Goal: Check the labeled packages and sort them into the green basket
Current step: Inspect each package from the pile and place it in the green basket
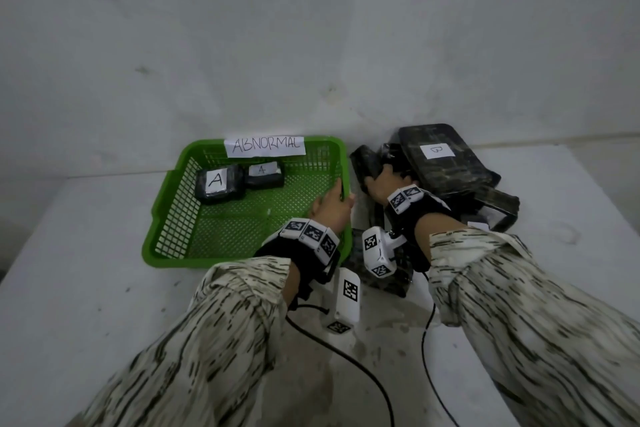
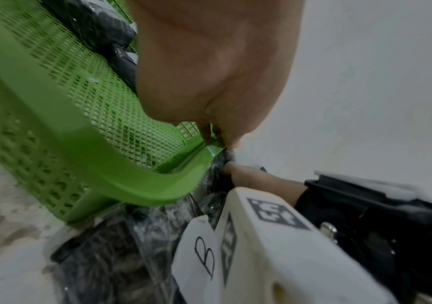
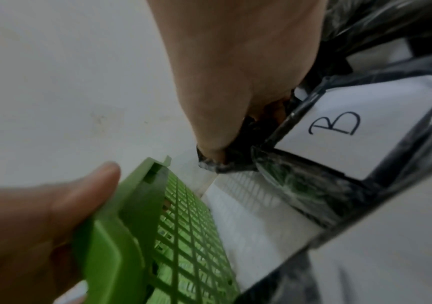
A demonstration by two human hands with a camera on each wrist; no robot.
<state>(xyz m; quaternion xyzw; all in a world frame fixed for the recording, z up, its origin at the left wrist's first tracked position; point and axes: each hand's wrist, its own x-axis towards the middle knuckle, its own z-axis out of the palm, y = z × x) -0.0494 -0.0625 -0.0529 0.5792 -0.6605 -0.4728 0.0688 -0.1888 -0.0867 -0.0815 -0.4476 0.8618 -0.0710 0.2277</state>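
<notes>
Green basket (image 1: pixel 242 218) is sitting centre-left of the frame on the grey worktop (image 1: pixel 86 270), an "ABNORMAL" sign (image 1: pixel 265 146) standing on its far rim. Two black packages labelled A (image 1: pixel 217 182) and (image 1: pixel 264 174) are lying in its far part. I'm seeing my left hand (image 1: pixel 330 210) gripping the basket's right rim, thumb outside, fingers (image 2: pixel 206 131) curled over the edge. My right hand (image 1: pixel 384 184) is closing its fingers on a small black package (image 1: pixel 367 159) just right of the basket. Beside it, a pile of black packages is resting, the top one labelled B (image 1: pixel 446 156).
</notes>
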